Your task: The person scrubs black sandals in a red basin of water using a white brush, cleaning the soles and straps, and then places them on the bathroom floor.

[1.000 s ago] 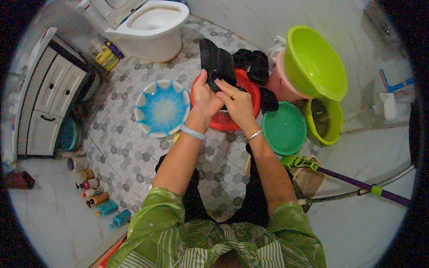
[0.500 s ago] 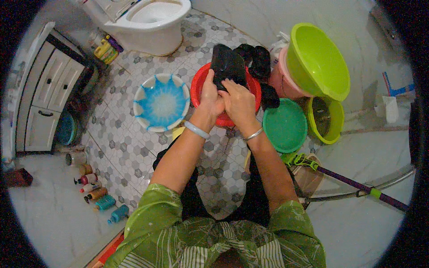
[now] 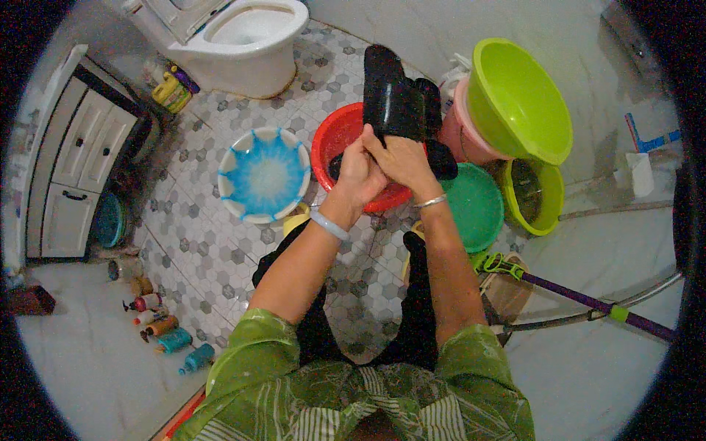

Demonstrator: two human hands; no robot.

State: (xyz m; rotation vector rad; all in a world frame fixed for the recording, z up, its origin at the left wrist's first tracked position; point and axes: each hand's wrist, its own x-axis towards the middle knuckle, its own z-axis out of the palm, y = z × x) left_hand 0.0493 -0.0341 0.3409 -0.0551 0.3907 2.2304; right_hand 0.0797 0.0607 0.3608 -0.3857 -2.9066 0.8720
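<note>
A shiny black rubber boot point(image 3: 393, 109) is held up over the right side of the red basin point(image 3: 340, 121), its foot end pointing away from me. My right hand point(image 3: 404, 163) grips it at the near end, with the fingers hidden by the boot. Close against that hand, my left hand point(image 3: 360, 173) is closed at the boot's near left edge, thumb up. Part of another dark thing point(image 3: 336, 166) shows inside the basin next to my left hand. More black footwear point(image 3: 430, 99) stands just behind and right of the basin.
Left of the red basin sits a blue-and-white basin point(image 3: 265, 176). On the right are a green basin point(image 3: 474, 209), a yellow-green basin point(image 3: 555, 202), a pink bucket point(image 3: 467, 128) and a large lime basin point(image 3: 518, 95). A toilet point(image 3: 254, 48) is at the back; a purple pole point(image 3: 566, 294) leans right.
The boot has moved up and to the right, turning so that its length shows. My hands have shifted right with it, and my right fingers have gone out of sight behind it.
</note>
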